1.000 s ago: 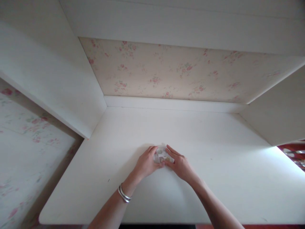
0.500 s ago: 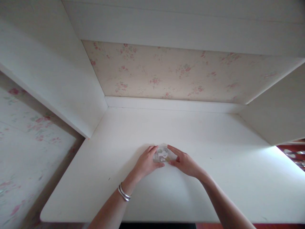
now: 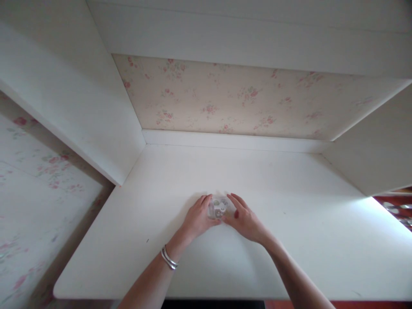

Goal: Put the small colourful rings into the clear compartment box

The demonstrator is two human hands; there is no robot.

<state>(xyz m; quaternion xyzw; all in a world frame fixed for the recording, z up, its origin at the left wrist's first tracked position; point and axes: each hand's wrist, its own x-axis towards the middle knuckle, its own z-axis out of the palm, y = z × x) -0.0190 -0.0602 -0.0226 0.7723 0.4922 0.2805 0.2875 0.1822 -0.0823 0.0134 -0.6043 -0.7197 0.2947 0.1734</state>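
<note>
A small clear plastic box [image 3: 220,207] with pale round shapes in it is between my two hands, low over or on the white desk; whether it touches the desk I cannot tell. My left hand [image 3: 199,216] grips its left end, fingers at the far side and thumb along the near edge. Around the right end curls my right hand [image 3: 243,219], with the thumb at the near edge close to the left thumb and the fingertips by the far right corner. What the box contains is too small to make out.
The white desk [image 3: 180,171] has a raised back strip [image 3: 231,139] and tall side panels [image 3: 380,141] at left and right. A small dark mark [image 3: 147,240] shows on the left. Red-patterned material [image 3: 399,206] lies beyond the right edge.
My right thumb has slid left along the near edge of the box, towards the left thumb, and the right wrist has shifted slightly left. My left hand stays nearly the same.
</note>
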